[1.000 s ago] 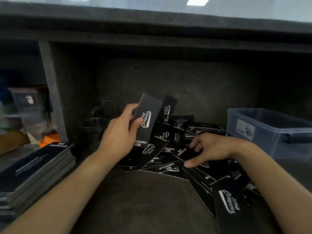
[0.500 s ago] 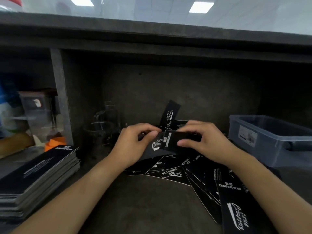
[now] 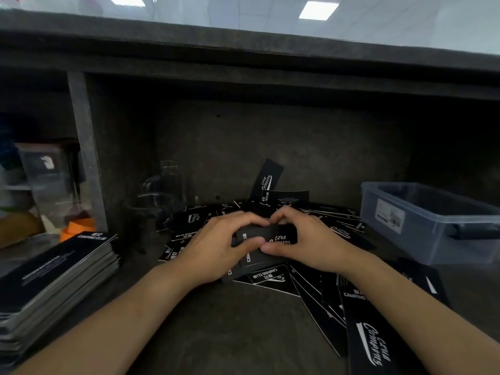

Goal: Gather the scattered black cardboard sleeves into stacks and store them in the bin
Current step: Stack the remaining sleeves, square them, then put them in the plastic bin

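Note:
Black cardboard sleeves with white "Camping Club" print lie scattered in a loose pile [image 3: 311, 288] across the dark shelf floor. My left hand [image 3: 216, 244] and my right hand [image 3: 305, 239] meet at the middle, both curled round a small bundle of sleeves [image 3: 266, 239] held just above the pile. Thumbs pinch its near edge, fingers wrap over the far edge. One sleeve [image 3: 266, 177] leans upright against the back wall. A translucent blue-grey bin [image 3: 433, 220] stands at the right, and its inside is too dark to make out.
A tall neat stack of black sleeves [image 3: 59, 277] sits at the left front. Clear glass vessels [image 3: 159, 201] stand behind the left hand. A grey post [image 3: 86, 158] divides off a left compartment with a clear box [image 3: 46, 180] and something orange [image 3: 77, 228]. A thick shelf overhangs above.
A second ago my left hand held one sleeve up while my right reached into the pile. Both hands have since come together and lowered, now gripping a bundle.

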Available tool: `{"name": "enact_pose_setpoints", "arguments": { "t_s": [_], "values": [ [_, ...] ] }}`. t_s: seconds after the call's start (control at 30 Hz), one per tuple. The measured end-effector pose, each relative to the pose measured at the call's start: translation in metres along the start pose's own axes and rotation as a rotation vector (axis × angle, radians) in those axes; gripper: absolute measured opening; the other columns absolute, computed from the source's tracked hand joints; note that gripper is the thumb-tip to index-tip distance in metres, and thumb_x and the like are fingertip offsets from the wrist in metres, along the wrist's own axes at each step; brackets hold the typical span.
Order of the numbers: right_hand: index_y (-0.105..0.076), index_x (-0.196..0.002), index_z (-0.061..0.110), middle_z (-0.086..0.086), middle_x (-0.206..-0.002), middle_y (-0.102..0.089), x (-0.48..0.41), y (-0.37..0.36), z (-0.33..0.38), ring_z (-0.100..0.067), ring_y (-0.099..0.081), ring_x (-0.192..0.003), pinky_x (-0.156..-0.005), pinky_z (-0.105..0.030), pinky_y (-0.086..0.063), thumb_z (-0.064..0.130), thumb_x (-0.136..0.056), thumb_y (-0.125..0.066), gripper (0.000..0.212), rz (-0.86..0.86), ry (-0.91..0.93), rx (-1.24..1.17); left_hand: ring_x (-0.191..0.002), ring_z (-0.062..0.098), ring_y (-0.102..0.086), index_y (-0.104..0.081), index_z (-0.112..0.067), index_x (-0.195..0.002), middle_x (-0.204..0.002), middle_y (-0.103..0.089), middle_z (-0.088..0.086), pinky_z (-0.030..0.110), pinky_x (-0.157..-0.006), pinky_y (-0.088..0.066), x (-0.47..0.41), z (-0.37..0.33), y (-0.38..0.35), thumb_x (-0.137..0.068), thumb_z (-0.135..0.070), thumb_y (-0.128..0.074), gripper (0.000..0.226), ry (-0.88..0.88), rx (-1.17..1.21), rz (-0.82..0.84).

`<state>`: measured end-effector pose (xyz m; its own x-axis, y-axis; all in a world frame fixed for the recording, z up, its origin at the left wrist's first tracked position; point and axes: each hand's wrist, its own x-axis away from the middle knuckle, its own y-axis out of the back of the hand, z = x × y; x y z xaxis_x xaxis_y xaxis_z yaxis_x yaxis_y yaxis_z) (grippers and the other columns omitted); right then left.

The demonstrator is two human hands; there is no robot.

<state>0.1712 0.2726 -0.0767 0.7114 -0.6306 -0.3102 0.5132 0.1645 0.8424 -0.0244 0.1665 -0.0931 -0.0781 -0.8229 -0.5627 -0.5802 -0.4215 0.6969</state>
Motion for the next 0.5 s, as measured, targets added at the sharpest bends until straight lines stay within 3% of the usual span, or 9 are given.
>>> {"name": "enact_pose_setpoints", "arguments": {
  "t_s": [0.13, 0.23, 0.33, 0.43, 0.5],
  "values": [
    [-0.048, -0.139, 0.026, 0.009, -0.128, -0.058, -0.002, 0.004, -0.007, -0.010, -0.056, -0.119, -0.104, -0.034, -0.047, 0.063, -0.073, -0.080, 0.082, -0.049, -0.090, 0.067, -0.103, 0.000, -0.064, -0.068, -0.040, -0.116, -0.107, -0.066, -0.020, 0.035, -0.090, -0.054, -0.004, -0.002, 0.005, -0.091, -0.024, -0.074, 0.030, -0.040, -0.052, -0.142],
    [-0.041, -0.146, 0.022, 0.007, -0.136, -0.055, 0.002, -0.002, -0.004, -0.007, -0.054, -0.127, -0.111, -0.029, -0.044, 0.041, -0.080, -0.084, 0.080, 0.028, -0.094, -0.228, -0.088, 0.000, -0.068, -0.063, -0.041, -0.114, -0.101, -0.066, -0.022, 0.035, -0.079, -0.058, -0.002, 0.001, 0.006, -0.090, -0.033, -0.074, 0.027, -0.007, -0.054, -0.031],
    [-0.043, -0.147, 0.021, 0.005, -0.143, -0.055, 0.000, -0.010, 0.003, -0.005, -0.050, -0.133, -0.116, -0.028, -0.039, 0.016, -0.092, -0.072, 0.062, 0.134, -0.068, -0.436, -0.092, -0.005, -0.064, -0.058, -0.041, -0.122, -0.102, -0.067, -0.023, 0.031, -0.081, -0.055, 0.001, 0.004, -0.001, -0.095, -0.039, -0.068, 0.029, -0.005, -0.092, 0.080],
    [-0.062, -0.127, 0.024, 0.005, -0.132, -0.064, -0.010, 0.005, -0.006, -0.011, -0.056, -0.129, -0.107, -0.024, -0.043, 0.014, -0.092, -0.066, 0.037, -0.134, -0.134, -0.530, -0.102, -0.007, -0.062, -0.058, -0.043, -0.129, -0.108, -0.065, -0.026, 0.030, -0.090, -0.054, -0.002, 0.003, 0.001, -0.094, -0.039, -0.069, 0.037, 0.013, -0.095, 0.039],
    [-0.057, -0.134, 0.021, -0.003, -0.137, -0.059, -0.012, 0.023, -0.028, -0.022, -0.053, -0.132, -0.104, -0.029, -0.044, 0.029, -0.092, -0.071, 0.045, -0.287, -0.303, -0.201, -0.106, -0.009, -0.060, -0.056, -0.049, -0.128, -0.111, -0.063, -0.031, 0.031, -0.094, -0.053, -0.003, 0.003, 0.007, -0.092, -0.041, -0.071, 0.040, 0.026, -0.146, -0.002]
  ]
}}
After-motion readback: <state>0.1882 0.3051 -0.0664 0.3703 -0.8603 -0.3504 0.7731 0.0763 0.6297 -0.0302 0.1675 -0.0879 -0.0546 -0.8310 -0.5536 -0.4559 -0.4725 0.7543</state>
